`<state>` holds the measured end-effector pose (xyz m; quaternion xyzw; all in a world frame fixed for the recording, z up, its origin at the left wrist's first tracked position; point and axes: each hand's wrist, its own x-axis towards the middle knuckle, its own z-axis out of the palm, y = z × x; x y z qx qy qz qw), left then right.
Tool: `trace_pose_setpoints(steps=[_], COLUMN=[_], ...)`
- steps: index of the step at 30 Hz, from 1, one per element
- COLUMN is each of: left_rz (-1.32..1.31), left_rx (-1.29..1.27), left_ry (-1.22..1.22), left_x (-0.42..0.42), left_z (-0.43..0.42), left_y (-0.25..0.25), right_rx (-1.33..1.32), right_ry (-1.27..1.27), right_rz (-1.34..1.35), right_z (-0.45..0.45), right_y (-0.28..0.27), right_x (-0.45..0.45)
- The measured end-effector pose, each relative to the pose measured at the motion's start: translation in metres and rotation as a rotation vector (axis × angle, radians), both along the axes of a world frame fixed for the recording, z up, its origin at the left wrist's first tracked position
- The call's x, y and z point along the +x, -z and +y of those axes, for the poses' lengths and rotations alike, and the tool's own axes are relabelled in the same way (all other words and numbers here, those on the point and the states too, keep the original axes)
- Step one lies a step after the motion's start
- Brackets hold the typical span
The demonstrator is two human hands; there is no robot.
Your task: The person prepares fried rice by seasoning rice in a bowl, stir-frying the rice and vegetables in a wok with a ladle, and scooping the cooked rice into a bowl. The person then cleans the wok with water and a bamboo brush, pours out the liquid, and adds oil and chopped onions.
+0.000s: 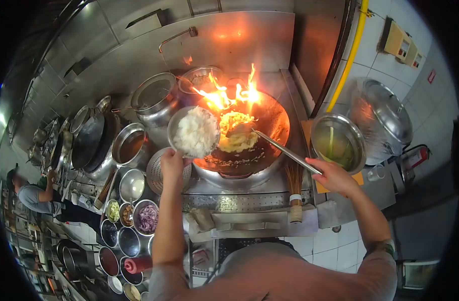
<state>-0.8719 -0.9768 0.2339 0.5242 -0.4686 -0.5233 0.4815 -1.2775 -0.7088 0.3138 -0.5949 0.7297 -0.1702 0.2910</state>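
Observation:
My left hand (173, 164) grips the rim of a metal bowl (172, 131) heaped with white rice (195, 133), held at the left edge of a large wok (279, 120). Closed around the long metal handle of a wok ladle (284, 150) is my right hand (332, 175). The ladle's head reaches into the wok, against yellow cooked egg (238, 142). Orange flames (229, 95) rise from the wok's far side. Small pale bits lie in the wok below the egg.
Left of the wok stand a lidded pot (154, 95), a pot of brown liquid (129, 145) and a perforated strainer (161, 173). Ingredient bowls, one with chopped red onion (147, 218), sit lower left. A greenish-liquid pot (338, 143) and bamboo brush (294, 190) are right. Another person (34, 198) stands far left.

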Motion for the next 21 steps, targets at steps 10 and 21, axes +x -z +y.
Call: trace_pose_setpoints(steps=[10, 21], left_rz=[-1.095, -1.304], left_rx=[-0.783, -0.789], left_ry=[0.173, 0.284], left_x=[-0.135, -0.138], left_z=[-0.063, -0.017], left_y=[0.038, -0.004], right_rx=[0.002, -0.181], right_ry=[0.21, 0.07], right_rz=[0.014, -0.115], right_z=[0.08, 0.075], right_y=[-0.055, 0.019], right_x=[-0.03, -0.053])
